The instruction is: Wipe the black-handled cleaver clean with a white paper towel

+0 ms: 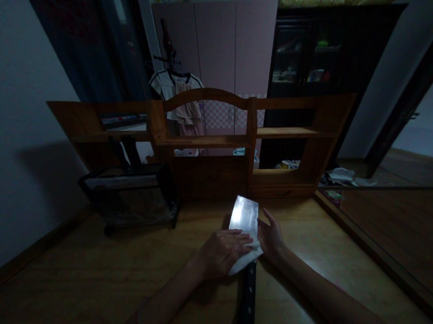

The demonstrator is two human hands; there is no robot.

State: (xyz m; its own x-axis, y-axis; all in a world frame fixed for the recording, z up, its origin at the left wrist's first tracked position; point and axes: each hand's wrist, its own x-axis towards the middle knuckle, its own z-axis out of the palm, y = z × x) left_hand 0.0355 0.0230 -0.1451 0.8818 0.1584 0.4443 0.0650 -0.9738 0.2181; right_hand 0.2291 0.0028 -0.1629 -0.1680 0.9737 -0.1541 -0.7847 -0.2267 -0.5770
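A cleaver (244,214) with a broad shiny blade lies tilted in front of me, its black riveted handle pointing toward me. My left hand (224,252) presses a white cloth or tissue (244,263) flat against the lower part of the blade, fingers reaching across it. On the other side, my right hand (271,237) holds the blade by its right edge, with one digit sticking up and the other fingers partly hidden behind the metal. Neither hand is on the handle.
A black knife rack (130,196) with dark-handled knives stands at the left on the wooden tabletop (109,271). Along the back runs a wooden shelf unit (208,143). Beyond it are a pink wardrobe (217,49), hanging clothes (183,90) and a dark cabinet (305,54).
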